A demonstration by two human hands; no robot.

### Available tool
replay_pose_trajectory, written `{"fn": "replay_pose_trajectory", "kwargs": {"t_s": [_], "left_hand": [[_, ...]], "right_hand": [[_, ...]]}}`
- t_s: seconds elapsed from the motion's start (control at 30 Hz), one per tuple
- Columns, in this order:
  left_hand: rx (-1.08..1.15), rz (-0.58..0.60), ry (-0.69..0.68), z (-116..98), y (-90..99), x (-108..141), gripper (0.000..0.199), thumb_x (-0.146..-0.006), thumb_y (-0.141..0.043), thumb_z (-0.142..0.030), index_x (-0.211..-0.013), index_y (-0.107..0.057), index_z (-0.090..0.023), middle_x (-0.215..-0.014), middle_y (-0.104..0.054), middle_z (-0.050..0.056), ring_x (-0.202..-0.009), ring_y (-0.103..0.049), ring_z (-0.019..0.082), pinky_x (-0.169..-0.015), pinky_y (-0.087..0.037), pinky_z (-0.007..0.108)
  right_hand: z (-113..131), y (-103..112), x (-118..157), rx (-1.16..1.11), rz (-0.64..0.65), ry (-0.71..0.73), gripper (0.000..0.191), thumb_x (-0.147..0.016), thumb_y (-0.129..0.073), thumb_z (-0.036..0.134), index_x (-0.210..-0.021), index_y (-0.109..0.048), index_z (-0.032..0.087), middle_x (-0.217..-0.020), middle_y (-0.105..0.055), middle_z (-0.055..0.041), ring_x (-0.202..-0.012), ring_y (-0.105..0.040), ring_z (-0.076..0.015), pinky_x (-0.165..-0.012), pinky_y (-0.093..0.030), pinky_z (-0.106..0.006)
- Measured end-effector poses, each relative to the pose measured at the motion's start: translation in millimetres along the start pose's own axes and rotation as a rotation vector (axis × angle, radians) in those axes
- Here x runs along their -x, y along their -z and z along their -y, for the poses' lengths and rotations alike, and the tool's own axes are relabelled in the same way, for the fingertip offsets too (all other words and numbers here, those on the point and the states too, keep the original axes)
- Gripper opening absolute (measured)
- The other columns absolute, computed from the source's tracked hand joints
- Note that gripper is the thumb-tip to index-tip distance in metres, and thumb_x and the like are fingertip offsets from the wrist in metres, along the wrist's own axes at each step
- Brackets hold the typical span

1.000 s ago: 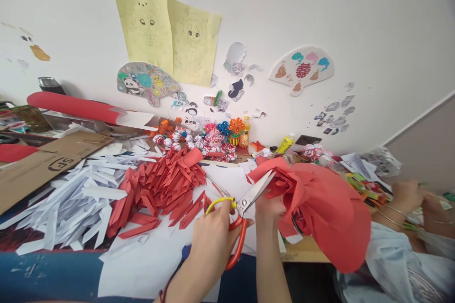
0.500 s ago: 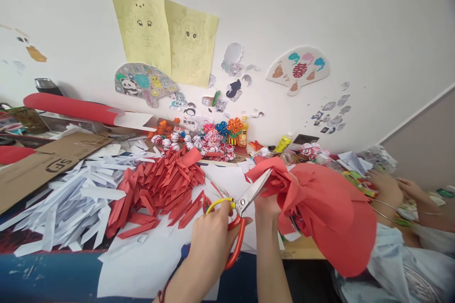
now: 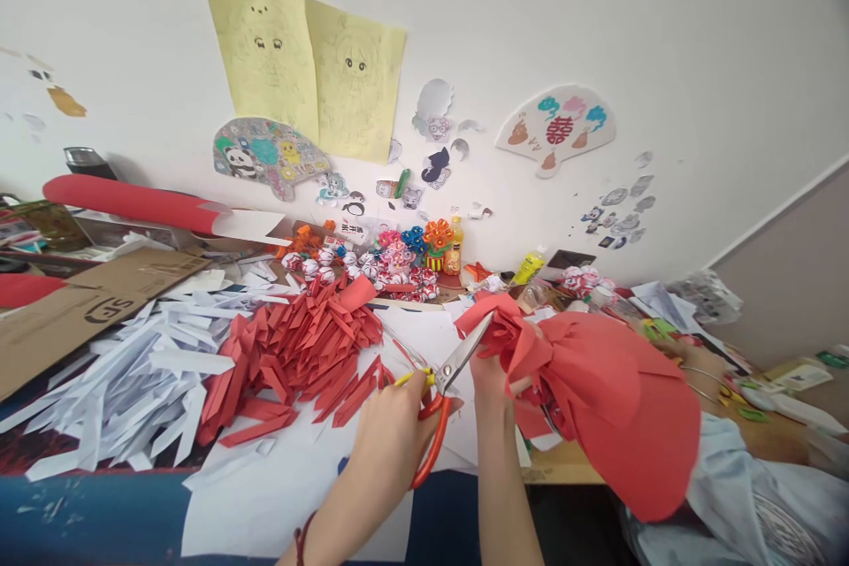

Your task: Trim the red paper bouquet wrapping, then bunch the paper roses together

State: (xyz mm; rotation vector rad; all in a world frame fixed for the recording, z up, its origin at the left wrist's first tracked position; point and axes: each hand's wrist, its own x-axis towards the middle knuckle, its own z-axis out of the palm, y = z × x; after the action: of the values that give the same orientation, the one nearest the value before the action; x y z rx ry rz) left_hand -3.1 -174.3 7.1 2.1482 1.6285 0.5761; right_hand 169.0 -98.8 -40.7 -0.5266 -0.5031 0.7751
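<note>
My left hand (image 3: 391, 416) is closed on a pair of scissors (image 3: 457, 358) with a yellow and a red handle. The blades point up and to the right, their tips at the gathered end of a red paper bouquet wrap (image 3: 623, 398). My right hand (image 3: 491, 371) grips that wrap near its narrow neck, with its fingers mostly hidden behind the paper. The wrap flares out toward the lower right. What lies inside its folds cannot be made out.
To the left lie piles of white paper strips (image 3: 152, 363) and folded red strips (image 3: 298, 345). White sheets (image 3: 265, 495) cover part of the table, beside flattened cardboard (image 3: 112, 301). Craft flowers (image 3: 398, 256) and bottles stand along the wall. At right is a co-worker's hand (image 3: 703, 371).
The scissors and my left hand have shifted slightly left, and the red paper has turned a little. At the right, the co-worker's hands have moved; one is now out of sight.
</note>
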Motion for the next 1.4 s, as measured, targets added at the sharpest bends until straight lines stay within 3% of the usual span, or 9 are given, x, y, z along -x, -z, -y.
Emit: {"fn": "replay_pose_trajectory", "kwargs": {"t_s": [0.23,0.4,0.6,0.7,0.9,1.1,1.27,1.4], "left_hand": [[0.111,0.029,0.011,7,-9.4,-7,0.032,-0.087,-0.053,-0.044,-0.066,-0.042,-0.021,-0.054,-0.052,-0.002,-0.052,-0.052,0.016,-0.05,-0.016,0.025],[0.222,0.071,0.006,13,-16.6,-10,0.034,-0.086,-0.052,-0.042,-0.065,-0.033,-0.022,-0.052,-0.042,-0.005,-0.049,-0.041,0.014,-0.052,-0.02,0.024],[0.28,0.023,-0.02,9,-11.3,-7,0.017,-0.083,-0.054,-0.031,-0.082,-0.039,-0.022,-0.075,-0.058,0.0,-0.064,-0.05,0.017,-0.057,-0.026,0.024],[0.308,-0.014,-0.056,10,-12.0,-5,0.019,-0.085,-0.051,-0.033,-0.092,-0.037,-0.021,-0.085,-0.058,0.005,-0.07,-0.051,0.019,-0.061,-0.032,0.026],[0.463,0.004,-0.006,18,-20.3,-8,0.017,-0.091,-0.04,-0.038,-0.093,-0.038,-0.022,-0.072,-0.053,-0.001,-0.063,-0.049,0.017,-0.06,-0.033,0.025],[0.352,-0.033,-0.052,16,-15.0,-12,0.023,-0.082,-0.056,-0.039,-0.085,-0.04,-0.023,-0.062,-0.049,-0.006,-0.06,-0.05,0.016,-0.056,-0.027,0.024],[0.358,-0.09,-0.098,19,-7.4,-8,0.022,-0.085,-0.053,-0.039,-0.08,-0.04,-0.023,-0.069,-0.056,-0.004,-0.061,-0.053,0.014,-0.057,-0.031,0.023],[0.306,-0.075,-0.16,23,-5.1,-2,0.023,-0.085,-0.055,-0.039,-0.08,-0.04,-0.022,-0.071,-0.058,-0.004,-0.061,-0.053,0.013,-0.056,-0.032,0.023]], "right_hand": [[1,-7,-2,-0.274,-0.064,-0.098,0.018,-0.073,-0.064,0.038,-0.087,-0.065,0.027,-0.095,-0.07,0.0055,-0.091,-0.065,-0.0127,-0.081,-0.052,-0.029],[2,-6,-8,-0.302,0.033,-0.045,0.024,-0.074,-0.064,0.037,-0.096,-0.067,0.025,-0.092,-0.07,0.0028,-0.092,-0.063,-0.0146,-0.09,-0.049,-0.032],[9,-13,-4,-0.291,0.026,-0.079,0.023,-0.075,-0.061,0.039,-0.092,-0.067,0.025,-0.097,-0.07,-0.0004,-0.102,-0.061,-0.0177,-0.097,-0.045,-0.039],[14,-18,-2,-0.272,0.015,-0.098,0.024,-0.075,-0.063,0.039,-0.094,-0.067,0.025,-0.096,-0.071,0.0009,-0.1,-0.062,-0.0159,-0.096,-0.045,-0.035],[27,-22,-2,-0.311,0.021,-0.123,0.022,-0.072,-0.067,0.034,-0.09,-0.067,0.021,-0.089,-0.071,0.001,-0.086,-0.064,-0.0129,-0.092,-0.047,-0.029],[39,-19,9,-0.262,-0.021,-0.215,0.025,-0.077,-0.063,0.042,-0.092,-0.068,0.023,-0.087,-0.072,0.0014,-0.085,-0.065,-0.0139,-0.086,-0.05,-0.03],[40,-16,25,-0.219,-0.094,-0.23,0.023,-0.078,-0.061,0.04,-0.094,-0.07,0.026,-0.086,-0.072,0.0005,-0.084,-0.066,-0.015,-0.08,-0.053,-0.031],[39,-18,34,-0.206,0.004,-0.231,0.026,-0.077,-0.06,0.044,-0.096,-0.067,0.028,-0.092,-0.07,0.0007,-0.084,-0.065,-0.0143,-0.078,-0.053,-0.03]]}}
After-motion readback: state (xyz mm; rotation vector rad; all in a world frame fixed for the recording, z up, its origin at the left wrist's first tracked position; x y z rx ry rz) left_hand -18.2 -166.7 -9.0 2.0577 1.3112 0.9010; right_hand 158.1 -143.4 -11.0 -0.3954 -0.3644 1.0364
